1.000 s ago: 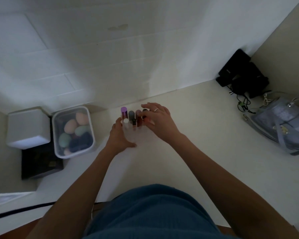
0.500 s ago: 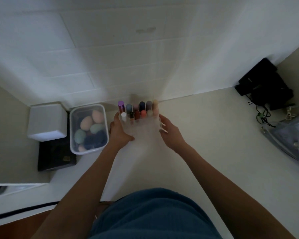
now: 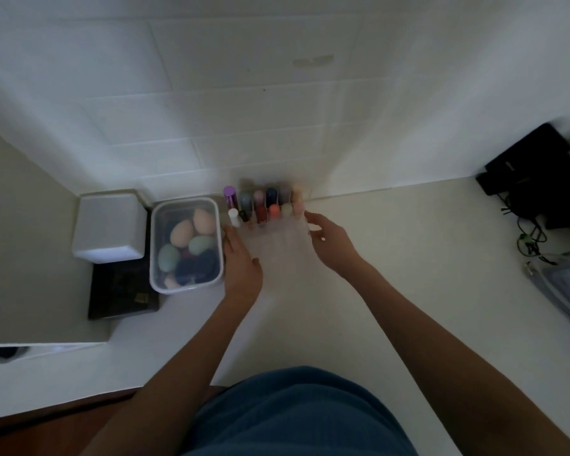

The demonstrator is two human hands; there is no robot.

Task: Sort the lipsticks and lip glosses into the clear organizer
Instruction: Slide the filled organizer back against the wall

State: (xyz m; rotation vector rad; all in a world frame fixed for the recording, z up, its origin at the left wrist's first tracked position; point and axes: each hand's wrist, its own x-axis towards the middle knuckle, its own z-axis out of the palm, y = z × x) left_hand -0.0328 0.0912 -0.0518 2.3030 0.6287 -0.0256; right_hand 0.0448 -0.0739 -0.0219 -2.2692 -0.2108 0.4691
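The clear plastic organizer (image 3: 272, 240) stands on the pale cream surface (image 3: 408, 258), pushed up near the white tiled wall (image 3: 244, 110). Upright lipsticks and lip glosses (image 3: 264, 204) fill its far rows, their caps purple, grey, pink, dark blue, red, coral and beige. The left hand (image 3: 241, 264) lies flat against the organizer's left side, fingers straight and together, touching it. The right hand (image 3: 329, 243) is at the right side, its grip spread and loose; I cannot tell whether the fingertips touch the plastic. Just left of the organizer sits a lidded clear tub of egg-shaped makeup sponges (image 3: 186, 245), with a white square box (image 3: 109, 225) beside it.
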